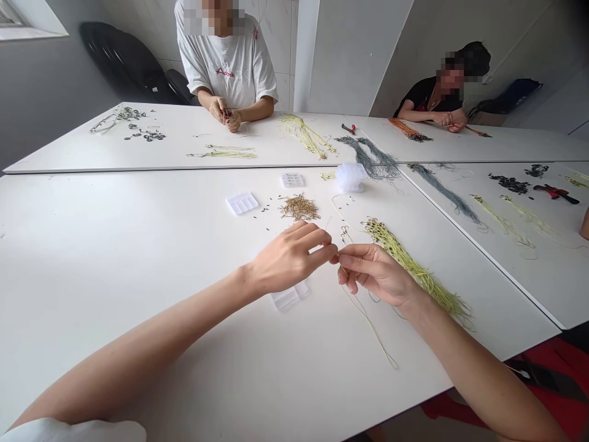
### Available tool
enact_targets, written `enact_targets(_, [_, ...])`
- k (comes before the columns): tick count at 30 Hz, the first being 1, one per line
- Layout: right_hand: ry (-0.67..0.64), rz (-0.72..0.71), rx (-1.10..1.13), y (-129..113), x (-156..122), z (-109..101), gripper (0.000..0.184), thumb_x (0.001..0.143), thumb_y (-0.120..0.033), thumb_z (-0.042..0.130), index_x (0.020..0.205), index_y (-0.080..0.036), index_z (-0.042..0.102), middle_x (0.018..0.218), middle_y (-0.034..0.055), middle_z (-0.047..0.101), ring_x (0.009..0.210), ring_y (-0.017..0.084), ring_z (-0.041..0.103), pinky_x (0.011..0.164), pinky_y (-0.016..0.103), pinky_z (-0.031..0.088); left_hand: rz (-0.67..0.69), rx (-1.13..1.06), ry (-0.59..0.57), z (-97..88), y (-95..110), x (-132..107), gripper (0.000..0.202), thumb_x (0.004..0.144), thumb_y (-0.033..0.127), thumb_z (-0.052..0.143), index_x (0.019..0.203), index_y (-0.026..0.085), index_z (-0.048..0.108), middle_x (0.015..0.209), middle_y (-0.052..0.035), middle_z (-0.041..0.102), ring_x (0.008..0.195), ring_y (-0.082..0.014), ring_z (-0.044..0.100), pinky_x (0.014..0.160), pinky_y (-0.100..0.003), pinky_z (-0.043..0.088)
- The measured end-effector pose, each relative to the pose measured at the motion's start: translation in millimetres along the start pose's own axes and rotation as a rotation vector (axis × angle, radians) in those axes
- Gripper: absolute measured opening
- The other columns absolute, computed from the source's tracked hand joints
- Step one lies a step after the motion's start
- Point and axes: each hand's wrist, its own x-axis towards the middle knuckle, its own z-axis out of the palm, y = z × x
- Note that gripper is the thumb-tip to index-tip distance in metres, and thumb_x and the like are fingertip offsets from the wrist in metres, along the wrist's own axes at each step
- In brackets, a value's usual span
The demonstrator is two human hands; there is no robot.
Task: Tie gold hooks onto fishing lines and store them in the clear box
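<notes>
While left hand and right hand pinch one cord, big cord bundle sits at 2 o'clock, hook pile at 12, both plentiful.

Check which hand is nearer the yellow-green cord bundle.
Right hand: right beside the yellow-green cord bundle. Left hand: farther away, on the right hand's other side.

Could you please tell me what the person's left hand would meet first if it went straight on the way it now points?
It would most likely meet the right hand first: the left hand's fingertips already look to be at the right hand's fingertips, though depth is hard to judge from this view.
</notes>
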Motion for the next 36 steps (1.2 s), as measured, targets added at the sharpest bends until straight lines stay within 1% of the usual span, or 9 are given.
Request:
enact_targets(3, [0.022,-0.008,-0.009,0,0,3,0.014,0.08,-0.03,0.075,0.086,-0.018,0.074,0.067,0.0034,0.068,0.057,0.012,0.061,0.048,0.021,0.049,-0.015,-0.013,0.017,3.0,1,-1,0.014,0.094,0.011,0.05,0.099,0.017,0.062,0.089,-0.0067,0.066,0.075,-0.0153,0.059,0.068,-0.031,0.048])
enact_targets(6, [0.101,-0.083,-0.065,0,-1,7,0.015,0.079,-0.031,0.076,0.086,-0.017,0.073,0.067,0.0031,0.069,0.051,0.01,0.059,0.05,0.023,0.05,-0.118,-0.094,0.055,6.6,5,-2,0.015,0.094,0.013,0.051,0.103,0.017,0.063,0.09,-0.007,0.068,0.076,-0.0152,0.06,0.069,-0.031,0.05])
enact_targets(9, [0.204,-0.197,-0.147,0,-3,11,0.016,0.08,-0.032,0.075,0.084,-0.017,0.072,0.069,0.0036,0.071,0.049,0.01,0.059,0.052,0.025,0.05,-0.321,-0.259,0.059,7.1,9,-1,0.016,0.093,0.017,0.053,0.103,0.015,0.066,0.088,-0.0065,0.068,0.074,-0.014,0.063,0.066,-0.028,0.051])
enact_targets(12, [0.271,-0.271,-0.236,1,-3,14,0.016,0.081,-0.034,0.074,0.083,-0.018,0.073,0.069,0.0035,0.071,0.049,0.011,0.06,0.053,0.027,0.05,-0.571,-0.476,-0.013,3.4,13,4,0.015,0.091,0.02,0.057,0.095,0.018,0.072,0.084,-0.0037,0.07,0.069,-0.0119,0.064,0.065,-0.025,0.052])
enact_targets(16, [0.292,-0.3,-0.318,3,-3,14,0.018,0.081,-0.036,0.072,0.082,-0.019,0.074,0.069,0.0036,0.071,0.049,0.013,0.06,0.054,0.03,0.05,-0.882,-0.903,-0.12,-0.4,14,8,0.016,0.088,0.029,0.062,0.09,0.019,0.075,0.081,-0.0028,0.073,0.073,-0.014,0.066,0.07,-0.027,0.054])
enact_targets(18, [0.292,-0.301,-0.325,4,-3,14,0.018,0.081,-0.037,0.072,0.082,-0.019,0.074,0.068,0.0037,0.071,0.049,0.013,0.06,0.054,0.031,0.05,-0.98,-1.101,-0.138,0.7,12,7,0.018,0.086,0.032,0.064,0.091,0.018,0.075,0.083,-0.0042,0.073,0.078,-0.0161,0.066,0.073,-0.029,0.054])
enact_targets(21, [0.286,-0.295,-0.307,3,-3,14,0.017,0.081,-0.036,0.073,0.081,-0.019,0.074,0.068,0.0035,0.071,0.049,0.013,0.06,0.055,0.031,0.05,-1.043,-1.291,-0.14,4.3,8,5,0.018,0.083,0.032,0.068,0.089,0.017,0.076,0.086,-0.0063,0.073,0.083,-0.0165,0.064,0.078,-0.032,0.052])
enact_targets(27, [0.286,-0.285,-0.298,3,-2,12,0.016,0.08,-0.035,0.074,0.081,-0.019,0.076,0.071,0.0036,0.071,0.051,0.013,0.06,0.056,0.03,0.048,-1.132,-1.49,-0.122,6.6,8,4,0.014,0.079,0.029,0.073,0.082,0.016,0.076,0.079,-0.0054,0.071,0.072,-0.0117,0.059,0.077,-0.031,0.051])
enact_targets(36, [0.313,-0.297,-0.262,4,2,14,0.012,0.076,-0.032,0.077,0.072,-0.021,0.074,0.068,0.0012,0.063,0.066,0.014,0.053,0.064,0.03,0.044,-1.155,-1.437,-0.067,10.3,14,4,0.018,0.078,0.031,0.074,0.085,0.015,0.076,0.076,-0.0055,0.07,0.072,-0.0138,0.063,0.076,-0.031,0.054])
